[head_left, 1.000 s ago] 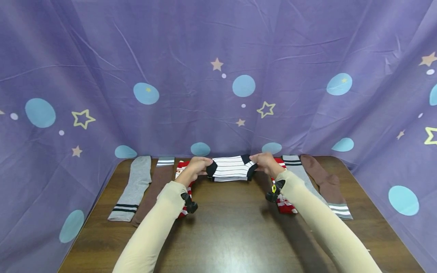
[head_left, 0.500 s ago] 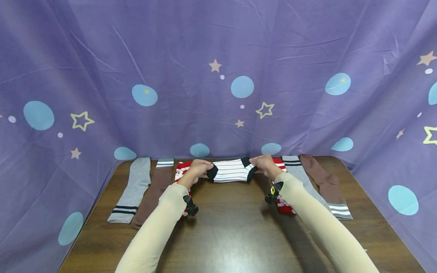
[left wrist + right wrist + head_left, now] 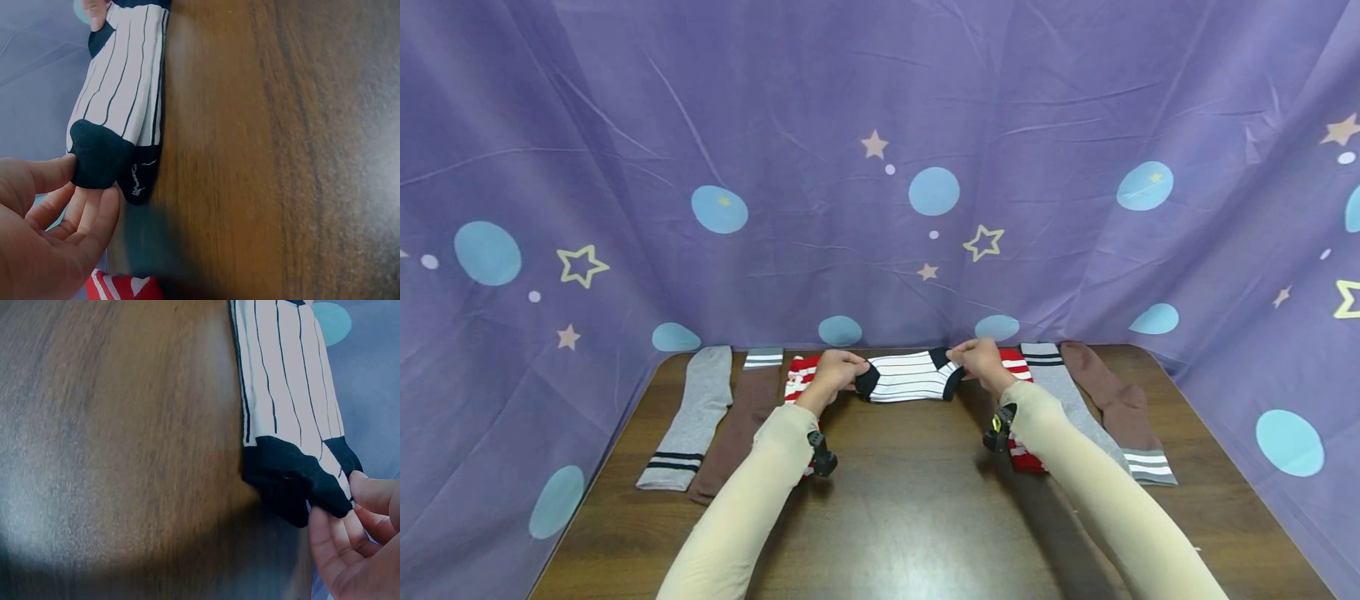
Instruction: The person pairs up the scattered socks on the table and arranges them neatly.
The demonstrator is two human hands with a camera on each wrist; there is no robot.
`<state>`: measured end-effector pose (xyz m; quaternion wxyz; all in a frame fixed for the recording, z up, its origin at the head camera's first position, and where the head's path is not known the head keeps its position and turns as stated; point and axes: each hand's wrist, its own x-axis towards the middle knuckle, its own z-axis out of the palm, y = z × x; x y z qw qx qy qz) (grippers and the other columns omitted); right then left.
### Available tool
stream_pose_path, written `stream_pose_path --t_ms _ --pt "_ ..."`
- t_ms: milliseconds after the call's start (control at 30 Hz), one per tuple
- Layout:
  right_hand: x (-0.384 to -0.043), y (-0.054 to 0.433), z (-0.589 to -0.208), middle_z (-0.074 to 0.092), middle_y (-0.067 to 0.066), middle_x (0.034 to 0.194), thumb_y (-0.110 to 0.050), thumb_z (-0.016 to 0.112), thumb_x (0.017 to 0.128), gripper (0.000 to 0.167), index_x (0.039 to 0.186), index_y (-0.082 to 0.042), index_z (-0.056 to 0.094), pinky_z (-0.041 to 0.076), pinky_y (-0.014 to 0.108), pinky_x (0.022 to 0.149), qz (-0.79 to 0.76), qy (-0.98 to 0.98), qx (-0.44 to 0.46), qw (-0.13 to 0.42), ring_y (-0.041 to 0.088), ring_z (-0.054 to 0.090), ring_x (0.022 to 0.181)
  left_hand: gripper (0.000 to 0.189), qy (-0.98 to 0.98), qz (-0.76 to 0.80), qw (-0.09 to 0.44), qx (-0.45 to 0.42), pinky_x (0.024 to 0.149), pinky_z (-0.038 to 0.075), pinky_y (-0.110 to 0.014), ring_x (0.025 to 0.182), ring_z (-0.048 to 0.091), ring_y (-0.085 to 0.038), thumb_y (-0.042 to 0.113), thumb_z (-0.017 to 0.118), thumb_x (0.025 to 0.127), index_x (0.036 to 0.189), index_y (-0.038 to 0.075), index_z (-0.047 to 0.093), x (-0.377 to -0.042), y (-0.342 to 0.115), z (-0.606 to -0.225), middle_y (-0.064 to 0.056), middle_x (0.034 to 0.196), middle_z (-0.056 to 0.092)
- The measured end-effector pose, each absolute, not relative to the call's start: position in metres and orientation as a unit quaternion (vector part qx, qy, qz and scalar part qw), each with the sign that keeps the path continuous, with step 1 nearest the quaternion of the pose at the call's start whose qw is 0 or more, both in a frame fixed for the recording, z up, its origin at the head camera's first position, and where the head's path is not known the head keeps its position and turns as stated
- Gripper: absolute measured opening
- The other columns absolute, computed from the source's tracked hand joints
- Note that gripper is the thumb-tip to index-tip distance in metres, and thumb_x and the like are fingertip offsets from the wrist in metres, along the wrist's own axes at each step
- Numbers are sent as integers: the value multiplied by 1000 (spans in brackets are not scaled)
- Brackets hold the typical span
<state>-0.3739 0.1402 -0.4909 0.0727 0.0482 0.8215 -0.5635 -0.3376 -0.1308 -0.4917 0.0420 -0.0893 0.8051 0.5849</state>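
A white ankle sock (image 3: pixel 908 377) with thin black stripes stretches sideways between both hands at the back of the table. My left hand (image 3: pixel 835 372) pinches its black toe, thumb on top and fingers underneath, as the left wrist view shows. At the other end, my right hand (image 3: pixel 983 363) pinches the sock near its black heel and cuff. Under it lies a second striped sock, whose black toe (image 3: pixel 136 178) with white marks peeks out in the left wrist view. The black cuff ends (image 3: pixel 294 478) overlap in the right wrist view.
On the wooden table (image 3: pixel 880 517), a grey sock (image 3: pixel 688 417) and a brown sock (image 3: pixel 745 425) lie left. A grey sock (image 3: pixel 1060 383) and a brown sock (image 3: pixel 1105 392) lie right. Red-and-white socks (image 3: pixel 1018 363) are partly behind the arms. A purple curtain (image 3: pixel 790 167) borders the back.
The striped sock has come down slightly, and the lower layer that showed along its front edge is now covered in the head view. Both hands keep their pinch.
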Motion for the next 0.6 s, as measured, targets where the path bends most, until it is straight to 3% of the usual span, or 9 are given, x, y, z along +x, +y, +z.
stream_pose_path --t_ms 167,400,600 --pt "-374 140 -492 60 0 76 -8 70 94 23 106 12 70 60 34 59 -553 830 38 63 10 53 64 20 818 566 37 -94 68 63 -33 70 61 -14 5 71 92 105 -9 72 -337 -132 -491 -13 92 68" --pt "-372 143 -488 64 -3 78 -9 71 94 23 108 10 70 61 45 75 -555 827 32 81 10 54 67 23 812 576 54 -79 68 61 -32 71 65 -13 10 70 94 109 -8 72 -334 -136 -492 -14 92 73" --pt "-368 145 -485 59 -3 71 -10 74 91 22 102 9 69 61 42 72 -532 841 35 92 10 54 62 30 811 576 70 -76 70 60 -31 72 62 -14 15 77 89 110 -6 72 -334 -140 -493 -6 86 68"
